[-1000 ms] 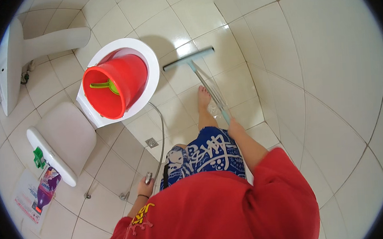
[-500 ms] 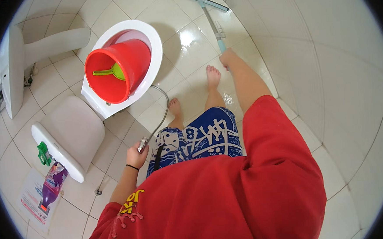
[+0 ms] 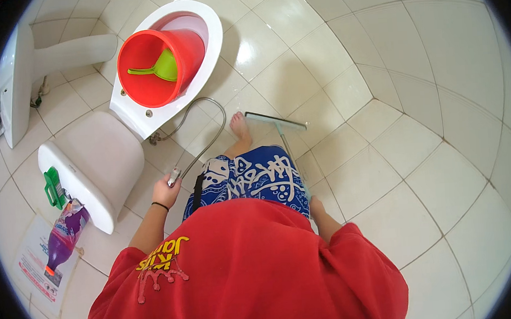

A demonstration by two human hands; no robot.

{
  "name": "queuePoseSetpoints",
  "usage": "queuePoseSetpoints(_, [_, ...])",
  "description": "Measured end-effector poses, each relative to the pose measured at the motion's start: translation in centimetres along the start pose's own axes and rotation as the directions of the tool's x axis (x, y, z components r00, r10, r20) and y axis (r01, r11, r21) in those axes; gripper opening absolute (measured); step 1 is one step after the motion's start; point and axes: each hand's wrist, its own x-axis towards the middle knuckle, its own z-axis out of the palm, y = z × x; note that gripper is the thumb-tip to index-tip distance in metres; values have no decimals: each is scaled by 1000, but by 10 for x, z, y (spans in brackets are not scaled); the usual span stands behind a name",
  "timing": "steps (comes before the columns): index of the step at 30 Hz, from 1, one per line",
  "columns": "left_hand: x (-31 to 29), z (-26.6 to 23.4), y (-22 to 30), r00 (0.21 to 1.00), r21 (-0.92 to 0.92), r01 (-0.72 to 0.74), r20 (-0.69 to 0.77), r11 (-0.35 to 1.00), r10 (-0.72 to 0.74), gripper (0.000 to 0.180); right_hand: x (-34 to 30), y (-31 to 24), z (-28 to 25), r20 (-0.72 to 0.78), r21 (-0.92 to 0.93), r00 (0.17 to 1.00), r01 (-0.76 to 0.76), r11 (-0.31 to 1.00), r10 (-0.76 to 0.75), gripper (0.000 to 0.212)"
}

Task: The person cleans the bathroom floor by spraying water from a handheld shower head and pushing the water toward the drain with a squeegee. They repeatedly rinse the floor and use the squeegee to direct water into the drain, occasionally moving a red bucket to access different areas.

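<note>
My left hand (image 3: 164, 193) is closed around the chrome head of a bidet sprayer (image 3: 174, 175), beside my left thigh. Its metal hose (image 3: 222, 137) loops forward and back toward the base of the toilet (image 3: 216, 33). Low at my right side, my right hand (image 3: 317, 207) grips the pale blue handle of a floor squeegee (image 3: 276, 121); my shirt and shorts partly cover that hand and the handle. The squeegee's blade lies across the floor tiles just in front of my right leg, close to my bare foot (image 3: 239, 124).
A red bucket (image 3: 192, 55) with a green dipper (image 3: 167, 66) inside rests tilted in the toilet bowl. On the toilet tank (image 3: 82, 187) are a green-handled brush (image 3: 53, 188) and a purple bottle (image 3: 67, 240). A sink (image 3: 20, 92) stands far left; a tiled wall (image 3: 453, 48) rises right.
My right hand has drawn the squeegee back toward my body, bringing its blade from the far floor to near my foot. The left hand still holds the sprayer.
</note>
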Motion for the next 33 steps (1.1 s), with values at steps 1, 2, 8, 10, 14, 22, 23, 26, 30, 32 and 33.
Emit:
queuePoseSetpoints(1, [2,2,0,1000,4,-2,1,1000,2,27,-20,7,1,14,28,1000,17,999,-17,32])
queuePoseSetpoints(2, [5,4,1,1000,13,-30,6,999,30,27,-32,11,-3,44,65,998,47,997,-50,32])
queuePoseSetpoints(8, [9,19,49,983,-3,-180,-18,984,180,25,28,-21,-74,-457,-43,824,357,933,-336,45])
queuePoseSetpoints(10, [4,19,74,987,68,-163,3,984,163,24,80,-66,-135,-398,10,854,369,929,-335,38])
queuePoseSetpoints(14, [-2,23,116,980,-12,-192,-59,981,191,23,160,-195,-270,-391,79,845,425,902,-364,35])
queuePoseSetpoints(22, [-18,28,141,994,140,-109,27,984,106,23,208,-194,-221,-431,186,870,346,920,-240,21])
queuePoseSetpoints(23, [-18,25,140,993,155,-114,46,981,108,24,212,-172,-201,-409,179,899,247,952,-157,22])
queuePoseSetpoints(26, [-7,13,131,994,235,-111,51,966,102,23,209,-97,-132,-335,230,927,252,940,-167,28])
queuePoseSetpoints(30, [18,-2,111,969,184,-240,-15,953,247,22,184,-25,-22,-331,301,937,221,928,-115,27])
queuePoseSetpoints(32, [29,-8,99,947,171,-317,10,933,320,22,166,-3,37,-225,251,969,155,955,-98,25])
queuePoseSetpoints(33, [35,-12,95,938,162,-347,31,924,346,22,155,3,61,-206,243,975,134,961,-84,25])
